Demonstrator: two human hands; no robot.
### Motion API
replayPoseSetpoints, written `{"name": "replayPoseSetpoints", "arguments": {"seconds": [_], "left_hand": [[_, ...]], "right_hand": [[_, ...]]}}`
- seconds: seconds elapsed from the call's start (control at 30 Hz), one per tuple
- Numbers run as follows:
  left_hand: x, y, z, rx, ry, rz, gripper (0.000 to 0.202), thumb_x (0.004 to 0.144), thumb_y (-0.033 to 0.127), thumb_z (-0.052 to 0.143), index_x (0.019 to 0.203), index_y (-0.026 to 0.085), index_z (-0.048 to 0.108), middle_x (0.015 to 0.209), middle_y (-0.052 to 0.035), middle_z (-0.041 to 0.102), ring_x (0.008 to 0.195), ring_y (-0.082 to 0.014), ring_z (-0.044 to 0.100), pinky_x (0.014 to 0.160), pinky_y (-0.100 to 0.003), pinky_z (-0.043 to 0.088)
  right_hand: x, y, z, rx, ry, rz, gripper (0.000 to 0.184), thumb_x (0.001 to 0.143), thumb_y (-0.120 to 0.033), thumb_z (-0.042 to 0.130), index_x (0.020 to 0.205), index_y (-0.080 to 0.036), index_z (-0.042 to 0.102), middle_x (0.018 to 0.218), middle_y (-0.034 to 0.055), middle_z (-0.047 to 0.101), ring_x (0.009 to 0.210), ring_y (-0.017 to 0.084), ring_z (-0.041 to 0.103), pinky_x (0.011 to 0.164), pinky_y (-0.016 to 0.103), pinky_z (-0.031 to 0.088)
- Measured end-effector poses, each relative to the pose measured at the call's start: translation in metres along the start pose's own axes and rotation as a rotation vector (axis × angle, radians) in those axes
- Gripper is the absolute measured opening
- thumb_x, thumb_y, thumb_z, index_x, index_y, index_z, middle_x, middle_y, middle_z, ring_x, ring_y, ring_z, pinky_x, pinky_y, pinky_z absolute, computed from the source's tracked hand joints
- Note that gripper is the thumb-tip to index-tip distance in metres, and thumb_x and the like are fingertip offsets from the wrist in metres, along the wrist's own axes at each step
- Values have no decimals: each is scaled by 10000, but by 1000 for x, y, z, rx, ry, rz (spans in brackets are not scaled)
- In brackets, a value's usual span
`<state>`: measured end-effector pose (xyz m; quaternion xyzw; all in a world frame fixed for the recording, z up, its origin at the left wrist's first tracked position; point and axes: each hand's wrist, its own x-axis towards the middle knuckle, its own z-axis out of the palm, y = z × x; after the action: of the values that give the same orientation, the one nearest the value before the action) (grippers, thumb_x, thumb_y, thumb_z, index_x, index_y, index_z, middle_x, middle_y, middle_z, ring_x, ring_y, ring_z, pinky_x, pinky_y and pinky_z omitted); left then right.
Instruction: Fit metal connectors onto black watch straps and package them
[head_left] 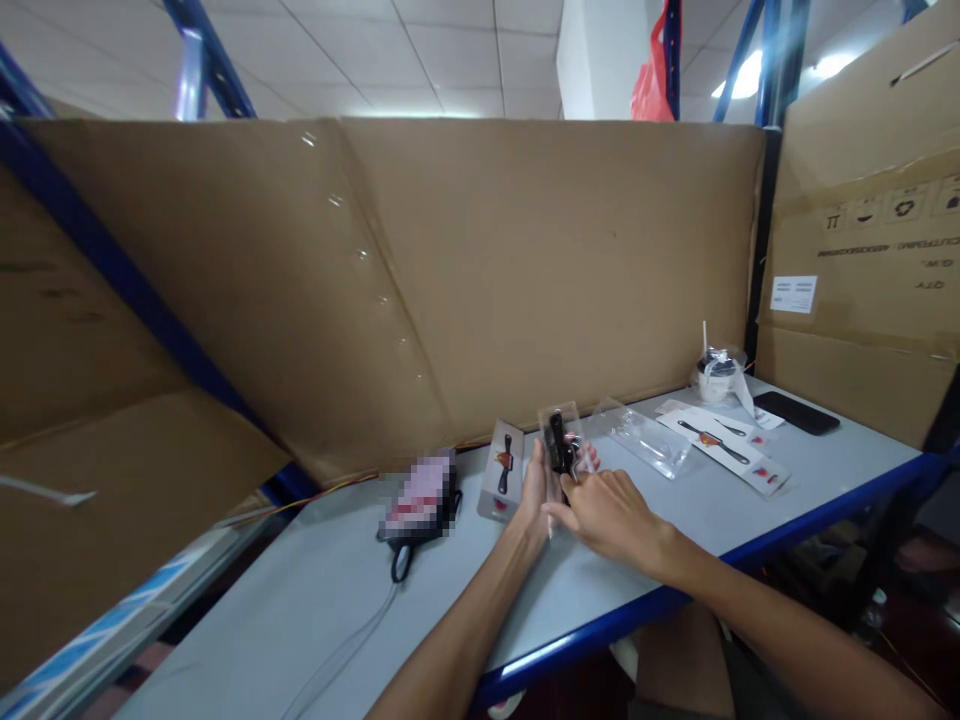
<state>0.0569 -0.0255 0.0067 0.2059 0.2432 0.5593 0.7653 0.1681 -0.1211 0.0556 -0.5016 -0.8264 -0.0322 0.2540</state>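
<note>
The left hand (535,492) and right hand (611,515) grip the clear pack (558,432) between closed fingers, just right of the small box (501,471).

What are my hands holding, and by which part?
A clear pack with a black piece inside, held upright by its lower part: left hand on its left edge, right hand on its right side.

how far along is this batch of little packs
Looks done: one filled pack stands on the table beside the left hand. In hand: the left hand and right hand together hold a clear pack with a black piece inside. Seemingly left: an empty clear tray and printed cards lying flat further right.
</note>
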Motion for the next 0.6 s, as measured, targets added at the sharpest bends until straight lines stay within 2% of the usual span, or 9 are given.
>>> {"name": "replayPoseSetpoints", "arguments": {"seconds": [0.07, 0.17, 0.27, 0.37, 0.47, 0.6], "left_hand": [[-2, 3, 1, -32, 37, -19, 456, 980, 532, 465, 1049, 154, 710, 1038, -164, 760, 987, -324, 739, 917, -479, 591], [-8, 9, 9, -117, 115, -47, 494, 1026, 487, 353, 1141, 125, 668, 1001, -181, 748, 948, -302, 751, 882, -490, 610], [-14, 15, 19, -162, 170, -35, 532, 1040, 497, 285, 1180, 124, 638, 982, -179, 738, 924, -291, 756, 843, -485, 628], [-16, 17, 25, -165, 206, -26, 541, 1045, 500, 268, 1187, 115, 621, 979, -177, 735, 881, -278, 758, 795, -476, 643], [-16, 17, 27, -177, 205, -32, 555, 1044, 503, 265, 1204, 111, 623, 991, -180, 733, 860, -274, 757, 775, -470, 648], [-18, 16, 27, -170, 211, -27, 576, 1042, 513, 258, 1246, 108, 612, 1001, -180, 732, 868, -279, 755, 772, -481, 647]], "right_hand": [[-10, 11, -8, 24, 19, 20, 328, 1044, -370, 483, 981, -203, 759, 953, 95, 791, 846, 255, 749, 749, 329, 532], [-30, 49, -29, 27, 117, 189, 284, 1035, -303, 480, 1122, -242, 744, 1073, 57, 782, 973, 212, 729, 836, 287, 501], [-55, 107, -52, -144, 130, 502, 317, 1026, -304, 477, 1226, -213, 706, 1116, 95, 758, 1045, 246, 695, 857, 317, 482], [-81, 158, -66, -325, 14, 723, 425, 1011, -375, 519, 1347, -135, 621, 1283, 190, 660, 1210, 330, 595, 896, 382, 463], [-98, 185, -62, -326, -135, 775, 604, 990, -473, 552, 1457, -90, 511, 1422, 239, 546, 1303, 360, 512, 983, 424, 422], [-103, 190, -45, -319, -125, 748, 676, 986, -483, 553, 1516, -81, 429, 1490, 247, 481, 1361, 374, 442, 1056, 469, 351]]}}
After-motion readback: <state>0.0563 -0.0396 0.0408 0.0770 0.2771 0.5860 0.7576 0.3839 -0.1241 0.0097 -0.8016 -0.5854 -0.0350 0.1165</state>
